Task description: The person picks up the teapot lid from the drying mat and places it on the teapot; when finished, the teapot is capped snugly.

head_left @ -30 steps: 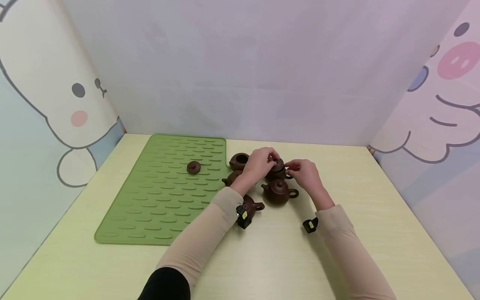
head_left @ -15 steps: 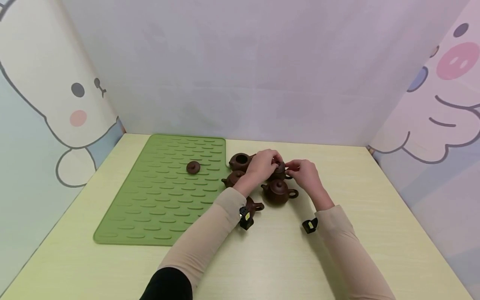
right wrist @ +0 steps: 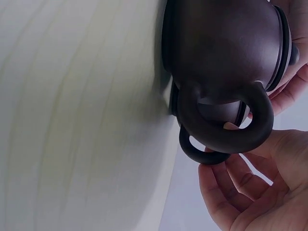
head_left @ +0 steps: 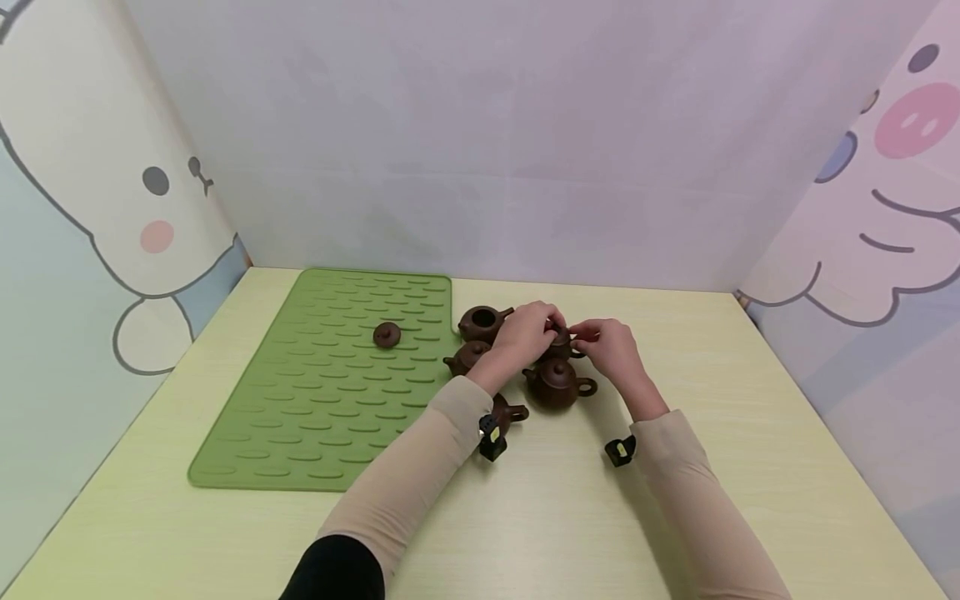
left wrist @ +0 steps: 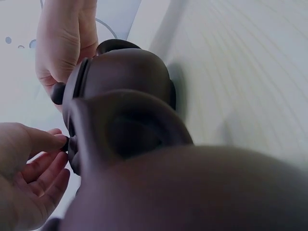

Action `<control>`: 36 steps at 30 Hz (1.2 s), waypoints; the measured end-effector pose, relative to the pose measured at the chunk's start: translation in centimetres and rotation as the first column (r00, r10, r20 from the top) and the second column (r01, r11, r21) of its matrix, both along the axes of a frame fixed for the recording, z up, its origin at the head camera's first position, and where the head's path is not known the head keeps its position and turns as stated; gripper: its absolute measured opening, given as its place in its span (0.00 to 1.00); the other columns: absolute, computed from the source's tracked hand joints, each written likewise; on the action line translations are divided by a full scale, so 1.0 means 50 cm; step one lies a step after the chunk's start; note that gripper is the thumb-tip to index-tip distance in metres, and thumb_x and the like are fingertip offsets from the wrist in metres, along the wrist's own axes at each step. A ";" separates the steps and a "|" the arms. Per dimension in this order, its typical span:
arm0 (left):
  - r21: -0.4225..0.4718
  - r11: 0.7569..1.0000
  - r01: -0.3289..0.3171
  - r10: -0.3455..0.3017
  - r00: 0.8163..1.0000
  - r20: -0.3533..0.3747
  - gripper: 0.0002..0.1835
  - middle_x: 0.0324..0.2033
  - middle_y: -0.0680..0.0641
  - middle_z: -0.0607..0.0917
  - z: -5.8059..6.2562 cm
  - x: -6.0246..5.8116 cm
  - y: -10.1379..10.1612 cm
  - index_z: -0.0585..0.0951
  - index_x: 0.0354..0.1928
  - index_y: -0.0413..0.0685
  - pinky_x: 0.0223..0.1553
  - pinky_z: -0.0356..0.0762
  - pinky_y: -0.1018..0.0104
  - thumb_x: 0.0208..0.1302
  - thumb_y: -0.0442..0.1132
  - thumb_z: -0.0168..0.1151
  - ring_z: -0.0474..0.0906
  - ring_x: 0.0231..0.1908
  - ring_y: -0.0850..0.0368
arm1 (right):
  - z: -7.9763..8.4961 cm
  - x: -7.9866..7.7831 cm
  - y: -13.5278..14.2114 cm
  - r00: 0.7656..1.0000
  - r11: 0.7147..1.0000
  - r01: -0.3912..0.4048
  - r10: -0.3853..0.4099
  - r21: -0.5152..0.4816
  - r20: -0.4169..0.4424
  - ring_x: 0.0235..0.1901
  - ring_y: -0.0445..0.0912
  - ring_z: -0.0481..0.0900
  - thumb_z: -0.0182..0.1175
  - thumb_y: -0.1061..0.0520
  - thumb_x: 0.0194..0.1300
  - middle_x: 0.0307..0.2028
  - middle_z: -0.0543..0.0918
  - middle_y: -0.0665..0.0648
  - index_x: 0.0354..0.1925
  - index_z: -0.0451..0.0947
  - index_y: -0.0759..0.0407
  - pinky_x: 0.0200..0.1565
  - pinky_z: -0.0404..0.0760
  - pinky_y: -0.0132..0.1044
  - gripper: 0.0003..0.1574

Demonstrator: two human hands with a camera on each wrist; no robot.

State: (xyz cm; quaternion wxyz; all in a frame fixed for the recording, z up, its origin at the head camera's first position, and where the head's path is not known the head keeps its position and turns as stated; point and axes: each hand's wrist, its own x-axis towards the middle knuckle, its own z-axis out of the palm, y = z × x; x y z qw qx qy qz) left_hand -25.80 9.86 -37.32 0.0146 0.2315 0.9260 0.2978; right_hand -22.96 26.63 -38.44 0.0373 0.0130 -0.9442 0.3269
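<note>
At the back right of a cluster of dark brown teapots, my left hand (head_left: 525, 333) reaches over a small teapot (head_left: 559, 347). Thumb and fingers pinch its lid knob (left wrist: 66, 143), as the left wrist view shows; the lid sits at the pot's mouth. From the other side my right hand (head_left: 611, 348) holds this pot's loop handle (right wrist: 202, 156) between thumb and fingers. Just in front stands a lidded teapot (head_left: 555, 387), whose larger handle (right wrist: 262, 115) overlaps the held one in the right wrist view.
A lidless teapot (head_left: 478, 325) stands behind my left wrist, with a lidded teapot (head_left: 465, 358) before it. Another teapot (head_left: 510, 412) is mostly hidden under that forearm. On the green mat (head_left: 300, 400) at left lies a single lid (head_left: 387, 335). A curtain (head_left: 480, 167) rises behind the table.
My left hand has shifted slightly right and down, with the pinched lid lower on the back right teapot. The right hand has stayed at the handle.
</note>
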 end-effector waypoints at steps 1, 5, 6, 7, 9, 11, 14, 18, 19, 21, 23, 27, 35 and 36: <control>-0.002 1.000 0.000 0.000 1.000 0.004 0.09 0.48 0.52 0.83 0.000 0.000 0.000 0.84 0.48 0.57 0.45 0.82 0.65 0.71 0.36 0.59 0.81 0.46 0.57 | 0.000 0.000 -0.001 1.000 1.000 -0.002 0.002 0.008 -0.005 0.45 0.59 0.87 0.64 0.64 0.66 0.46 0.88 0.66 0.49 0.84 0.65 0.41 0.85 0.45 0.13; -0.017 1.000 0.003 -0.002 1.000 0.008 0.09 0.49 0.52 0.83 0.002 0.002 -0.001 0.84 0.49 0.57 0.46 0.82 0.65 0.71 0.38 0.60 0.81 0.47 0.57 | 0.001 0.001 -0.004 1.000 0.999 -0.004 0.005 0.040 -0.027 0.44 0.59 0.86 0.65 0.64 0.65 0.43 0.88 0.65 0.46 0.83 0.65 0.37 0.84 0.42 0.11; -0.022 1.000 0.003 -0.003 1.000 0.009 0.09 0.49 0.52 0.83 0.003 0.003 -0.001 0.84 0.50 0.57 0.46 0.82 0.65 0.71 0.38 0.60 0.81 0.47 0.57 | 0.001 0.001 -0.005 1.000 0.999 -0.005 0.006 0.044 -0.029 0.44 0.59 0.86 0.65 0.64 0.65 0.43 0.88 0.65 0.46 0.83 0.65 0.36 0.84 0.40 0.10; -0.027 1.000 0.005 -0.005 1.000 0.008 0.09 0.49 0.52 0.83 0.004 0.004 -0.001 0.84 0.50 0.57 0.47 0.82 0.65 0.71 0.39 0.60 0.81 0.48 0.57 | 0.001 0.001 -0.006 1.000 0.999 -0.002 0.003 0.045 -0.028 0.44 0.59 0.86 0.65 0.64 0.65 0.42 0.88 0.65 0.45 0.83 0.64 0.35 0.83 0.39 0.10; -0.033 0.999 0.008 -0.007 1.000 0.009 0.10 0.50 0.52 0.83 0.006 0.006 -0.002 0.84 0.50 0.56 0.47 0.82 0.65 0.71 0.39 0.60 0.81 0.48 0.57 | 0.001 0.001 -0.005 1.000 0.999 0.001 0.000 0.043 -0.023 0.43 0.59 0.86 0.65 0.63 0.65 0.42 0.88 0.65 0.45 0.83 0.64 0.34 0.82 0.37 0.09; -0.029 1.000 0.009 -0.008 1.000 0.013 0.10 0.51 0.52 0.83 0.009 0.008 -0.003 0.83 0.51 0.56 0.48 0.82 0.64 0.71 0.40 0.60 0.81 0.49 0.57 | 0.002 0.002 -0.004 1.000 0.999 0.000 0.001 0.040 -0.017 0.44 0.59 0.86 0.65 0.63 0.66 0.43 0.88 0.65 0.45 0.84 0.64 0.34 0.82 0.38 0.09; -0.015 1.000 0.011 -0.011 1.000 0.013 0.11 0.52 0.52 0.83 0.010 0.009 -0.008 0.83 0.52 0.57 0.49 0.82 0.64 0.71 0.40 0.60 0.82 0.50 0.57 | 0.002 0.003 -0.004 1.000 1.000 -0.005 0.005 0.027 -0.012 0.45 0.59 0.86 0.64 0.64 0.66 0.44 0.88 0.65 0.46 0.84 0.65 0.36 0.83 0.40 0.10; 0.010 1.000 0.025 -0.025 1.000 0.006 0.11 0.53 0.52 0.83 0.015 0.008 -0.019 0.82 0.54 0.56 0.50 0.82 0.64 0.72 0.41 0.60 0.82 0.52 0.57 | 0.002 0.004 -0.002 1.000 1.000 0.000 0.000 0.016 -0.007 0.45 0.60 0.86 0.63 0.64 0.66 0.44 0.88 0.65 0.46 0.84 0.65 0.39 0.85 0.44 0.10; 0.019 0.999 0.029 -0.029 1.000 0.006 0.12 0.53 0.52 0.84 0.017 0.007 -0.023 0.82 0.54 0.56 0.51 0.82 0.63 0.72 0.41 0.60 0.82 0.53 0.56 | 0.001 0.003 -0.001 1.000 1.000 0.001 -0.001 0.015 -0.006 0.46 0.60 0.86 0.63 0.64 0.66 0.44 0.88 0.65 0.46 0.84 0.65 0.39 0.85 0.44 0.10; 0.036 0.999 0.035 -0.035 0.999 0.008 0.12 0.54 0.52 0.84 0.021 0.006 -0.031 0.81 0.55 0.55 0.52 0.82 0.63 0.71 0.41 0.60 0.81 0.54 0.56 | 0.000 0.004 0.000 1.000 1.000 0.002 -0.002 0.014 -0.004 0.46 0.60 0.86 0.64 0.63 0.66 0.44 0.88 0.65 0.46 0.84 0.65 0.39 0.84 0.44 0.10; 0.056 0.998 0.034 -0.035 0.999 0.015 0.13 0.55 0.52 0.84 0.024 0.005 -0.039 0.81 0.55 0.55 0.53 0.82 0.63 0.71 0.41 0.61 0.81 0.55 0.56 | 0.001 0.003 0.002 1.000 1.000 -0.001 0.001 0.016 0.000 0.46 0.60 0.86 0.64 0.63 0.66 0.44 0.88 0.65 0.46 0.83 0.65 0.38 0.84 0.42 0.11; 0.080 0.996 0.025 -0.027 0.999 0.021 0.12 0.55 0.53 0.84 0.031 0.004 -0.055 0.81 0.55 0.55 0.54 0.81 0.62 0.71 0.40 0.61 0.80 0.56 0.56 | 0.005 0.006 0.006 1.000 1.000 -0.012 0.011 0.016 0.014 0.49 0.61 0.85 0.61 0.63 0.68 0.45 0.87 0.66 0.49 0.82 0.65 0.40 0.84 0.43 0.12; 0.108 0.994 -0.016 0.017 1.000 -0.002 0.11 0.52 0.53 0.85 0.046 -0.005 -0.100 0.82 0.53 0.54 0.55 0.81 0.62 0.71 0.39 0.60 0.81 0.54 0.56 | 0.029 0.001 -0.003 0.999 1.000 -0.006 0.007 0.013 -0.033 0.50 0.61 0.85 0.58 0.62 0.70 0.46 0.87 0.66 0.51 0.82 0.64 0.46 0.83 0.50 0.14; 0.117 0.993 -0.021 0.022 1.000 -0.004 0.11 0.52 0.52 0.86 0.047 -0.007 -0.106 0.82 0.53 0.53 0.55 0.81 0.62 0.71 0.39 0.60 0.81 0.54 0.56 | 0.033 0.000 -0.007 0.999 1.000 -0.005 0.006 0.012 -0.037 0.50 0.61 0.85 0.58 0.62 0.70 0.46 0.87 0.66 0.51 0.82 0.64 0.47 0.83 0.51 0.14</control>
